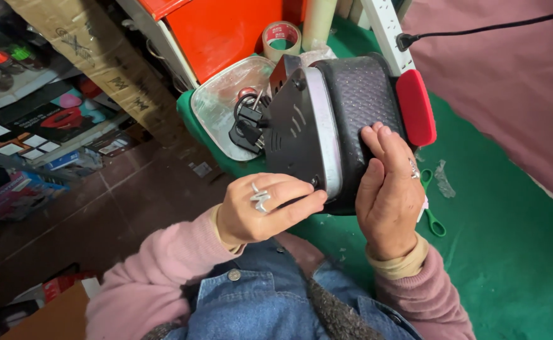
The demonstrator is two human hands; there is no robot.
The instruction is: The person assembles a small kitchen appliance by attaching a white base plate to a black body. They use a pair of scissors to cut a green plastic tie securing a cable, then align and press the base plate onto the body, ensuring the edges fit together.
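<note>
A black electric cooking pot with a textured side and a red handle lies tipped on its side on the green table, its flat black base plate facing left. My right hand grips the pot's lower side and steadies it. With fingers pinched together, my left hand touches the lower edge of the base plate near a screw; it wears a silver ring. A black power cord and plug hang by the base.
A clear glass lid lies behind the base. Green-handled scissors rest right of my right hand. A tape roll, an orange box, a white power strip and cardboard boxes stand around.
</note>
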